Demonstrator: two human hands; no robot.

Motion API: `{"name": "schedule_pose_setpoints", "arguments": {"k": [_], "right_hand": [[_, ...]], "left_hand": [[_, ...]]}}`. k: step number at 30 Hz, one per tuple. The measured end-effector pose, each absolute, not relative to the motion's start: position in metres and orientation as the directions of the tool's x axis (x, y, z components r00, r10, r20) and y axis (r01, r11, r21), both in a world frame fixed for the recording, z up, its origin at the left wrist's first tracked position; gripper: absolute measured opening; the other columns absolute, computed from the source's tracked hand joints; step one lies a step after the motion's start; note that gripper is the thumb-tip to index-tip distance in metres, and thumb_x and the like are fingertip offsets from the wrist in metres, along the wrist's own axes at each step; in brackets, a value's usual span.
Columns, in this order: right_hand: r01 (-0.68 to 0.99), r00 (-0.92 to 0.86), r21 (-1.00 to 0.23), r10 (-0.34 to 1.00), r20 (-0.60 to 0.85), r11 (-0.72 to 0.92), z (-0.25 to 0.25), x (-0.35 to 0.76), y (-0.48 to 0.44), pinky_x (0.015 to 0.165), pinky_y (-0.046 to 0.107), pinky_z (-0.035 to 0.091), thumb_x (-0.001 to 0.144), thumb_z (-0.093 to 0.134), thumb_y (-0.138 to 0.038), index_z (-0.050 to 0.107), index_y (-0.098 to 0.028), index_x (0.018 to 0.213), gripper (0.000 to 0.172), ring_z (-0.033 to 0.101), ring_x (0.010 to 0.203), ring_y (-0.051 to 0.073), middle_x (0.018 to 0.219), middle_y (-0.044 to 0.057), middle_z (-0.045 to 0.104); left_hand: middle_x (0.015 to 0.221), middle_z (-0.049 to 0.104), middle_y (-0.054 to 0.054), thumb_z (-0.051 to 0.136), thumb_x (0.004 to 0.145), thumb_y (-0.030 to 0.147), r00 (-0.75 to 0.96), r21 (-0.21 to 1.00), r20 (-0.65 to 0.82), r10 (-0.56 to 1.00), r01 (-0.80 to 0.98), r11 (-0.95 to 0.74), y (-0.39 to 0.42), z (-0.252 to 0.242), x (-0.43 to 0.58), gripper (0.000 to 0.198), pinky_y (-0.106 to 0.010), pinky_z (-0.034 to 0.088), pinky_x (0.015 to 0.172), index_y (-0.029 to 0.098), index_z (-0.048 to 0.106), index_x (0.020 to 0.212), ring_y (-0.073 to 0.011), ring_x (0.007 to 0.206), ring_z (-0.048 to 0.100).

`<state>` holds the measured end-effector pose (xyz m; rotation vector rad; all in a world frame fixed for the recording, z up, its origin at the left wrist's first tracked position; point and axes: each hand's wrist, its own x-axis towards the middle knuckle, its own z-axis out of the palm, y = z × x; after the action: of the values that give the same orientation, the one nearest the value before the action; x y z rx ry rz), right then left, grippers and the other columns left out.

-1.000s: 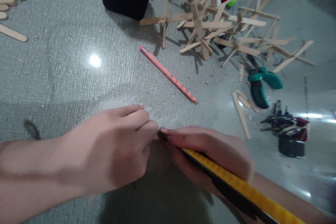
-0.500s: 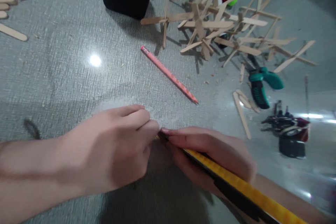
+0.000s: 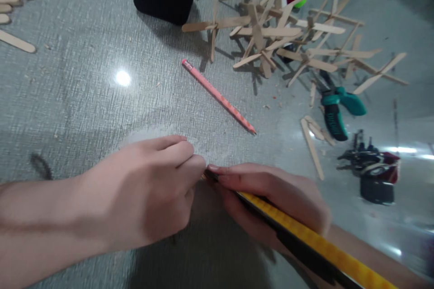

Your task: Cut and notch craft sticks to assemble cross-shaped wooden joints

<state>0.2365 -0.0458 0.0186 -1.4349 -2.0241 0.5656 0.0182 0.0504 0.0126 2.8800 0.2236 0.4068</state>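
Gripping a long yellow-and-black tool (image 3: pixel 305 236), right hand (image 3: pixel 283 187) with fingers clamped around it, left hand (image 3: pixel 159 185) curled, fingertips hidden, hold impossible to tell, slim pink pencil (image 3: pixel 219 96) beyond.

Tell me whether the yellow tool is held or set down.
Held: the right hand grips the yellow tool, showing on both sides of it. Its tip points toward the left hand; what it touches, I cannot tell.

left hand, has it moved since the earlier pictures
No: the left hand shows no clear shift either way against the pink pencil lying nearby.
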Motion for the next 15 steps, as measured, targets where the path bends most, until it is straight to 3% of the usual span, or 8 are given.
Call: {"name": "schedule_pose_setpoints", "arguments": {"k": [6,10,15], "right_hand": [[0.687,-0.291,-0.630,0.932,0.216,0.361,0.018,0.239,-0.044,0.079,0.021,0.071,0.088,0.066,-0.009,0.071,-0.027,0.102,0.023,0.084,0.083,0.021,0.100,0.003,0.086],[0.691,-0.220,-0.633,0.936,0.276,0.349,0.009,0.236,-0.051,0.072,0.021,0.070,0.091,0.068,-0.015,0.072,-0.026,0.103,0.016,0.084,0.081,0.019,0.102,0.003,0.085],[0.705,-0.180,-0.613,0.926,0.332,0.357,0.005,0.229,-0.058,0.071,0.021,0.070,0.094,0.064,-0.015,0.072,-0.025,0.098,0.014,0.083,0.078,0.017,0.100,0.003,0.084]], "left_hand": [[0.089,0.068,-0.006,0.054,0.095,0.010,0.946,0.270,0.254,0.201,0.130,-0.954,0.048,0.010,0.015,0.031,-0.036,0.057,0.078,0.019,0.066,0.068,-0.0215,0.083,0.058],[0.088,0.066,-0.003,0.049,0.100,0.012,0.948,0.296,0.239,0.209,0.134,-0.946,0.048,0.008,0.015,0.036,-0.034,0.057,0.086,0.019,0.065,0.068,-0.0191,0.085,0.056],[0.089,0.070,-0.008,0.046,0.095,0.008,0.939,0.302,0.275,0.207,0.120,-0.946,0.049,0.010,0.016,0.040,-0.038,0.058,0.068,0.020,0.064,0.061,-0.0232,0.078,0.058]]}}
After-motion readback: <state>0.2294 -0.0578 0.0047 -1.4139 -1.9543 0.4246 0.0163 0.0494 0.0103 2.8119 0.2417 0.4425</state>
